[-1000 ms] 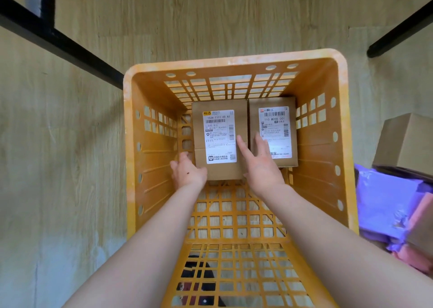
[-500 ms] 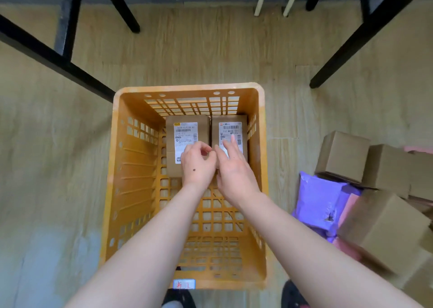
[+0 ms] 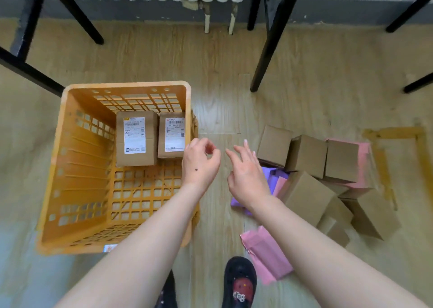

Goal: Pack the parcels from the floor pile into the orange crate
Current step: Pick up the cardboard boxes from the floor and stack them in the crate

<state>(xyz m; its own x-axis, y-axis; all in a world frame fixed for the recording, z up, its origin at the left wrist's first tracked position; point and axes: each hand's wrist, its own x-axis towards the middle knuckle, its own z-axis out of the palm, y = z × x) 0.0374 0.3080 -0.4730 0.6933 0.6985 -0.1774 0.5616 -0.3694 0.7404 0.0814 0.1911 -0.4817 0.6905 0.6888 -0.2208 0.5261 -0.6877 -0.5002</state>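
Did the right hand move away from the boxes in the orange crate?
Yes. The right hand was touching the labelled cardboard boxes inside the orange plastic crate; now it is out past the crate's right wall, above the floor, toward the parcel pile.

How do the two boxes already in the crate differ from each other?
The left box looks longer, its near end reaching further toward the camera than that of the right box. The left box's label bears a yellow mark at its top corner and a dark logo at the bottom; the right box's label has a red mark on top. Both are brown cardboard, lying label-up, side by side against the far wall of the orange crate.
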